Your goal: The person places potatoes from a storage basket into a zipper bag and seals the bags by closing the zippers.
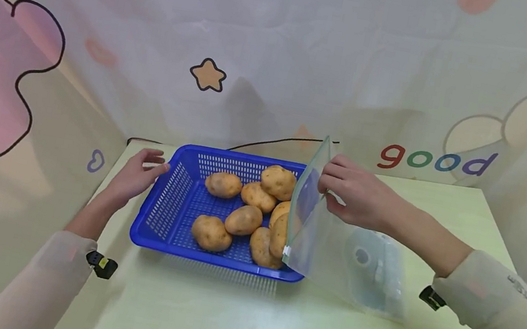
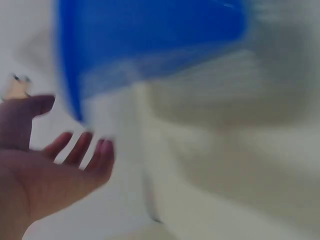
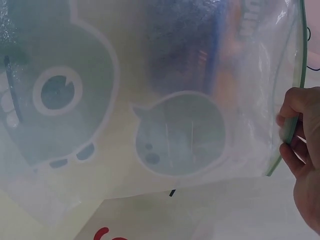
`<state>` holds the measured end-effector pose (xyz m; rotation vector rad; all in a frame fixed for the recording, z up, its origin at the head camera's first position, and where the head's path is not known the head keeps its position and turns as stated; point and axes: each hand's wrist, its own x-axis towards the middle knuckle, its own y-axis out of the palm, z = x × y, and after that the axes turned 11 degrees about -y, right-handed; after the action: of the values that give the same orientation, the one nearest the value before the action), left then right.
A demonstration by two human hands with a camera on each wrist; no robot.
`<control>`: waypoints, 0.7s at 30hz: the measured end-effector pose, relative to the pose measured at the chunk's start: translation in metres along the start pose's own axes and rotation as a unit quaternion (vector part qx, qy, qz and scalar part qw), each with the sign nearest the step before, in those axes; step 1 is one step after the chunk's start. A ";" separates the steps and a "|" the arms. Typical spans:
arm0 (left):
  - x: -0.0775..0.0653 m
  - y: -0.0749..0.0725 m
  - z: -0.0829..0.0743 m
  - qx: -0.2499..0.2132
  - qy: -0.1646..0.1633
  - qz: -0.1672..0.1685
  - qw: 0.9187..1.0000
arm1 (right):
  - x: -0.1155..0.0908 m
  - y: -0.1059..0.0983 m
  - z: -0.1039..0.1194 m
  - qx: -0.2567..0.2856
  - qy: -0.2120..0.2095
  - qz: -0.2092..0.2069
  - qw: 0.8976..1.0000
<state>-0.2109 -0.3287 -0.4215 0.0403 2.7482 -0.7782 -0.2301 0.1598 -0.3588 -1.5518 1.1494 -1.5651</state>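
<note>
My right hand point(image 1: 351, 190) pinches the green zip edge of a clear plastic zip bag point(image 1: 327, 252), also plain in the right wrist view point(image 3: 180, 135) with its pale printed figures. The bag's mouth stands upright over the right end of a blue plastic basket point(image 1: 164, 247), and its lower part trails across the table. A white slider point(image 1: 286, 252) sits low on the zip. Several potatoes point(image 1: 244, 220) lie in the basket, the rightmost partly behind the bag. Beside the basket's left rim is my left hand point(image 1: 137, 174), fingers loosely spread and holding nothing; the left wrist view is blurred.
The basket rests on a pale green table point(image 1: 216, 315) set against a cloth backdrop point(image 1: 281, 62) printed with shapes and letters. Backdrop cloth also rises along the left and right sides. A small black wrist camera point(image 1: 101, 265) is on my left sleeve.
</note>
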 end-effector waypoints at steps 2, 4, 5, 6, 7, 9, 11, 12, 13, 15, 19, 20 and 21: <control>-0.003 0.008 -0.024 0.038 0.041 -0.059 0.997 | 0.000 0.000 0.001 0.000 0.000 0.002 1.000; -0.008 0.020 -0.052 0.058 0.086 -0.078 0.992 | 0.000 0.001 0.001 0.000 0.002 0.004 1.000; -0.012 0.029 -0.067 0.069 0.104 -0.073 0.990 | 0.000 0.000 0.002 -0.001 0.004 0.005 1.000; -0.017 0.039 -0.082 0.079 0.116 -0.064 0.988 | -0.001 0.001 0.002 -0.002 0.005 0.006 1.000; -0.022 0.051 -0.097 0.087 0.130 -0.052 0.986 | -0.001 0.001 0.003 -0.002 0.005 0.006 1.000; -0.032 0.075 -0.122 0.106 0.148 -0.022 0.983 | -0.003 0.002 0.003 -0.005 0.003 0.004 1.000; -0.042 0.097 -0.143 0.118 0.150 0.014 0.981 | -0.004 0.003 0.003 -0.010 -0.004 0.005 1.000; -0.046 0.108 -0.152 0.122 0.149 0.031 0.981 | -0.004 0.004 0.003 -0.013 -0.008 0.005 1.000; -0.049 0.117 -0.160 0.125 0.149 0.046 0.980 | -0.004 0.004 0.004 -0.017 -0.011 0.006 1.000; -0.053 0.133 -0.172 0.127 0.143 0.070 0.979 | -0.004 0.003 0.004 -0.021 -0.012 0.008 1.000; -0.048 0.160 -0.183 0.142 0.129 0.088 0.977 | -0.006 0.001 0.007 -0.024 -0.003 0.011 1.000; -0.046 0.166 -0.183 0.144 0.124 0.093 0.977 | -0.008 0.001 0.007 -0.024 0.000 0.011 1.000; -0.043 0.171 -0.183 0.142 0.118 0.101 0.978 | -0.008 0.001 0.008 -0.024 0.002 0.011 1.000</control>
<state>-0.1998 -0.0860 -0.3478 0.4928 2.7620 -1.1652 -0.2214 0.1660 -0.3638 -1.5629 1.2103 -1.5362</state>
